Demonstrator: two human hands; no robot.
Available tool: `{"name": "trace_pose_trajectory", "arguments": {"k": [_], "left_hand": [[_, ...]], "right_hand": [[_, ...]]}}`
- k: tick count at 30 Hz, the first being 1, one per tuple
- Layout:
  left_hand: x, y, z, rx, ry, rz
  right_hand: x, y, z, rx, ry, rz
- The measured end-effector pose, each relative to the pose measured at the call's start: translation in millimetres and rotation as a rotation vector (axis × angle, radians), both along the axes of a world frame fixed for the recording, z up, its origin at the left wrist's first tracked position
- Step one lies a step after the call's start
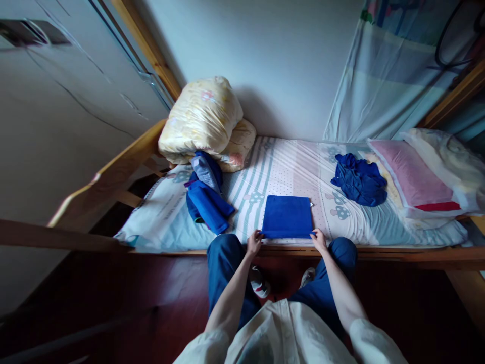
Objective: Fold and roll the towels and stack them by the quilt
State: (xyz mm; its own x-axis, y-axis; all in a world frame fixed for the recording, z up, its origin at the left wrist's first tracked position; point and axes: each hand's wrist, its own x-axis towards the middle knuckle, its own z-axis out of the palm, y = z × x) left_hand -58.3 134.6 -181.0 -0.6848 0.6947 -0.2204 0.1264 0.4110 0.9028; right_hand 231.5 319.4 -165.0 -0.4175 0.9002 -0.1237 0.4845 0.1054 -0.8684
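Note:
A blue folded garment (288,215) lies flat on the bed in front of me as a near square, with a small white tag at its right edge. A narrow fold runs along its near edge. At the near left corner, my left hand (254,242) pinches the cloth between thumb and fingers. My right hand (320,239) pinches the near right corner in the same way. To the left lie a rolled blue cloth (210,206) and other blue clothes. A crumpled dark blue garment (359,179) rests farther right.
A cream quilt (204,114) is bundled at the bed's left end. Pink and white pillows (413,172) lie at the right end. The wooden bed rail (401,255) runs just before my knees. A hanging curtain (367,91) covers part of the back wall.

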Motion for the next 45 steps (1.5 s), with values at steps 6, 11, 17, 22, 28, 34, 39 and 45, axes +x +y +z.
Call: {"name": "trace_pose_trajectory", "arguments": {"k": [6, 11, 17, 22, 28, 34, 39, 45], "left_hand": [[-7.9, 0.1, -3.5, -0.104, 0.080, 0.067], [-5.7, 1.0, -3.9, -0.195, 0.129, 0.074], [-3.7, 4.1, -3.7, -0.327, 0.158, 0.054], [-3.4, 9.3, -5.7, -0.453, 0.160, 0.041], [-2.9, 13.1, -9.3, -0.540, 0.168, 0.026], [-2.8, 13.2, -13.0, -0.540, 0.192, 0.016], [-2.9, 12.7, -15.9, -0.514, 0.227, 0.016], [-0.8, 12.9, -15.6, -0.491, 0.254, 0.007]], "right_hand": [[3.0, 6.7, -5.0, -0.035, -0.081, -0.040], [0.2, 5.9, -11.1, -0.042, -0.165, -0.075], [-1.8, 7.5, -18.3, -0.041, -0.299, -0.111], [-7.2, 9.4, -22.5, -0.059, -0.425, -0.134], [-12.3, 10.8, -25.3, -0.083, -0.521, -0.133], [-13.2, 9.6, -27.1, -0.060, -0.552, -0.121], [-12.7, 8.6, -31.0, -0.002, -0.538, -0.113], [-13.0, 6.2, -30.0, 0.067, -0.545, -0.130]]}}
